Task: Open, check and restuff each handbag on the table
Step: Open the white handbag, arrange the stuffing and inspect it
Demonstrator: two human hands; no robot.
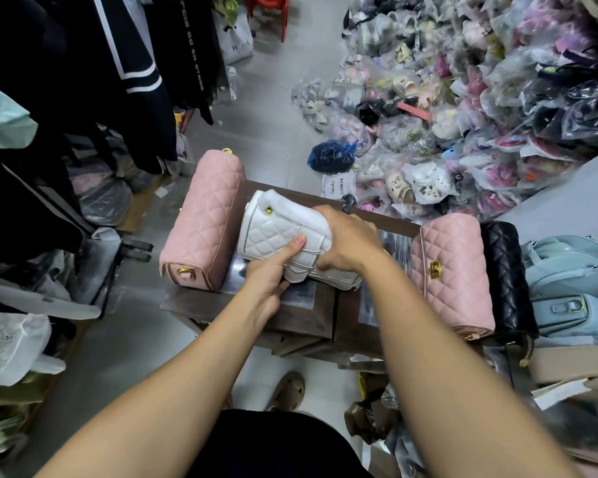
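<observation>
a white handbag (280,232) lies mid-surface (290,308), the left hand (273,274) pinching its flap, thumb on top, and the right hand (346,236) curled over its top edge, likely steadying it so the white stuffing (280,201) tucks in. a pink handbag (204,219) waits at 9 o'clock, a second pink handbag (453,270) and a black handbag (508,277) at 3. bagged shoes (463,98) heap the floor at 1 o'clock.

Four quilted handbags on the surface (308,305): two pink, the left pink handbag (202,219) at the left edge and the right pink handbag (453,270) near the right edge, one white handbag (273,232) between them, one black handbag (508,277) at the right edge. Two hands: left hand (270,279), right hand (346,236).
</observation>
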